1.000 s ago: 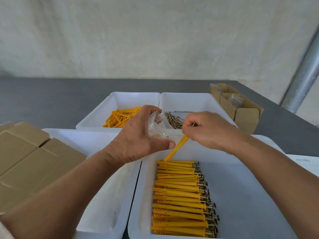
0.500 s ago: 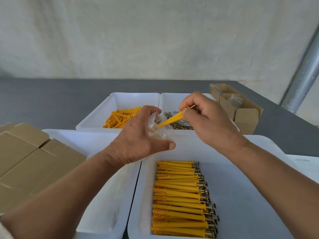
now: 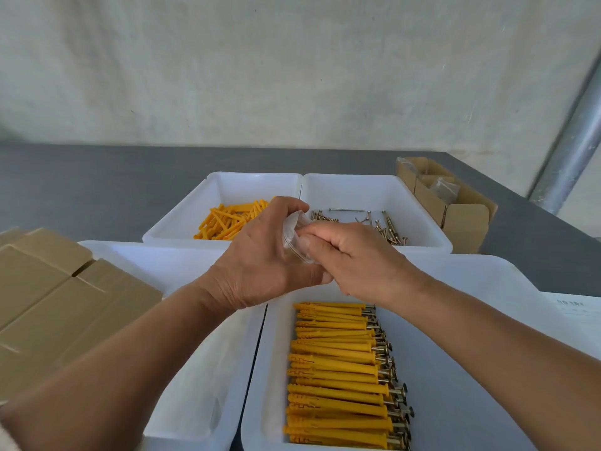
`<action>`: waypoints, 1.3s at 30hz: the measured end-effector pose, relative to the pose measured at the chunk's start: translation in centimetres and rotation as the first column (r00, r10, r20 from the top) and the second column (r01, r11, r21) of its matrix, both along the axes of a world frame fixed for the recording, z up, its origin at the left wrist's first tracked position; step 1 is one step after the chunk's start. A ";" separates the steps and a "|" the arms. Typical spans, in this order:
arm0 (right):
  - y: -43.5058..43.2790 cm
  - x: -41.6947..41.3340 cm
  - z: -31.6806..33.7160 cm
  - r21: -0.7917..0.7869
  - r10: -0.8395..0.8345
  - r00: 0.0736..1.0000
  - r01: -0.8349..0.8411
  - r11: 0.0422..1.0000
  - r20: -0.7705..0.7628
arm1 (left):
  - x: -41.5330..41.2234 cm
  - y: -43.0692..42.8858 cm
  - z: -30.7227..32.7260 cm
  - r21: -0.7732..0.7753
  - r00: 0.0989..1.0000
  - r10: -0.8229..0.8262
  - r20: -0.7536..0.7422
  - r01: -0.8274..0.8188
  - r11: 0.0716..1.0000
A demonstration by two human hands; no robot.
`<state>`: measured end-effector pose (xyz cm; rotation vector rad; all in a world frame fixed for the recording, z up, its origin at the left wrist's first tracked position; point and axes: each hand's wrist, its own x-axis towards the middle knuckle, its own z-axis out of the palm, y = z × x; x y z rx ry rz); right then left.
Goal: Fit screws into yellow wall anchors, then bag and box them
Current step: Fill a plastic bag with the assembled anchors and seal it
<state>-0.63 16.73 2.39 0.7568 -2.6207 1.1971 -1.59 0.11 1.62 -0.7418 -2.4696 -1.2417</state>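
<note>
Anchors [image 3: 335, 369] with screws fitted lie side by side in a neat row, heads to the right, along the left part of the near right tray [image 3: 481, 369]. Everything rests on a grey table [image 3: 97, 183]. Four white trays stand on it. The near left tray [image 3: 156, 258] sits just beside the near right one. Behind them, the far left tray [image 3: 253, 179] holds loose anchors [image 3: 227, 219] and the far right tray [image 3: 357, 187] holds screws [image 3: 387, 229]. Closed cardboard boxes [image 3: 48, 304] sit at the left, beside the near left tray. An open carton [image 3: 465, 222] stands at the far right with spare bags [image 3: 444, 189] inside. Above the middle of the trays, the left hand [image 3: 260, 255] grips a small clear bag [image 3: 294, 236], its mouth turned toward the right hand [image 3: 354, 255]. The right hand's fingers are curled, their tips at the bag's mouth; whether they grasp anything I cannot tell.
</note>
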 end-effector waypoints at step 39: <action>2.9 -0.5 -0.7 0.742 -0.249 0.828 -0.265 0.616 0.503 | -0.4 -0.4 -0.3 -0.033 0.994 0.102 0.024 -0.101 0.994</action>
